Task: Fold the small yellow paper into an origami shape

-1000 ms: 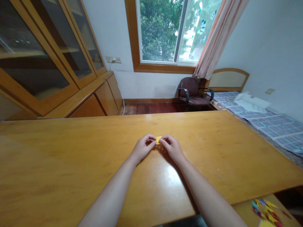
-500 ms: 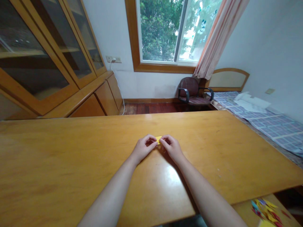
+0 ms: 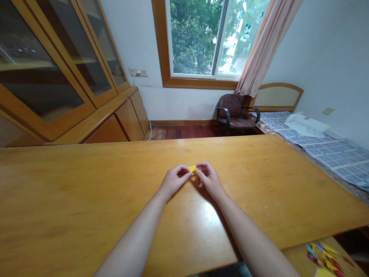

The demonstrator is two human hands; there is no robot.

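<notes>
A small piece of yellow paper (image 3: 191, 169) is pinched between my two hands, just above the wooden table (image 3: 86, 192). My left hand (image 3: 175, 179) grips its left end between thumb and fingers. At its right end, my right hand (image 3: 209, 177) is closed with thumb and fingertips on the paper. The fingers cover part of it, and its exact folds are too small to make out.
On a lower surface at the bottom right lies a pile of colourful folded pieces (image 3: 324, 256), mostly yellow. A chair (image 3: 235, 111) and a bed (image 3: 317, 142) stand beyond the table. A glass-door cabinet (image 3: 66, 65) lines the left wall.
My right hand's fingers have shifted slightly up and away from me along the paper. The paper's angle has changed a little; my left hand stays nearly still.
</notes>
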